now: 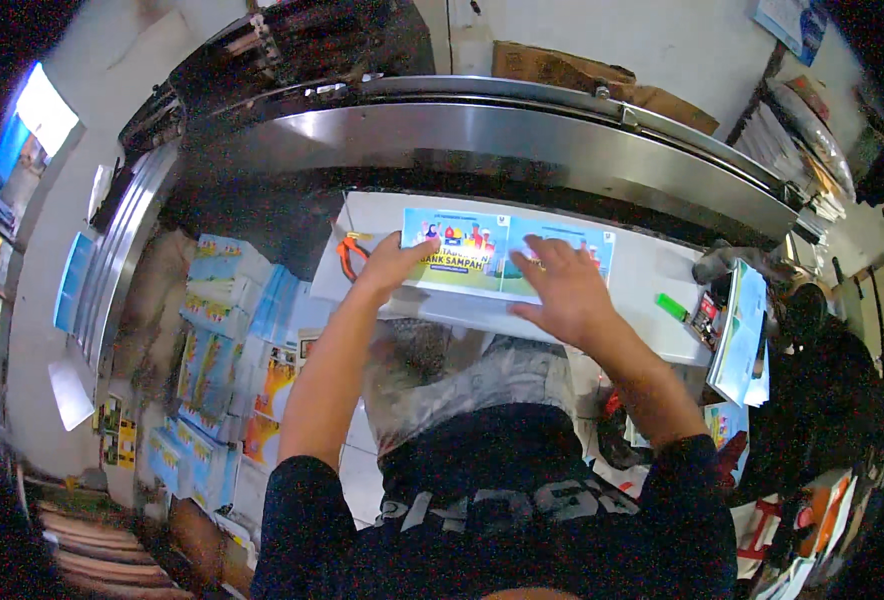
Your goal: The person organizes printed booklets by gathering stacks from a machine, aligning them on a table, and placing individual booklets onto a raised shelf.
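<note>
Printed sheet lies flat on the white tabletop, left hand at its left edge, presumably steadying it, grasp unclear; right hand, fingers spread and unclenched, covers its right half.

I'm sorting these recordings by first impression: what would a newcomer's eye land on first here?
Probably the colourful printed sheet on the white tabletop, with the left hand at its left edge and the right hand spread over its right part. Next come the orange-handled tool beside the left hand and the bright green object near the tabletop's right end. Light-blue stacks fill the area left of the person.
</note>
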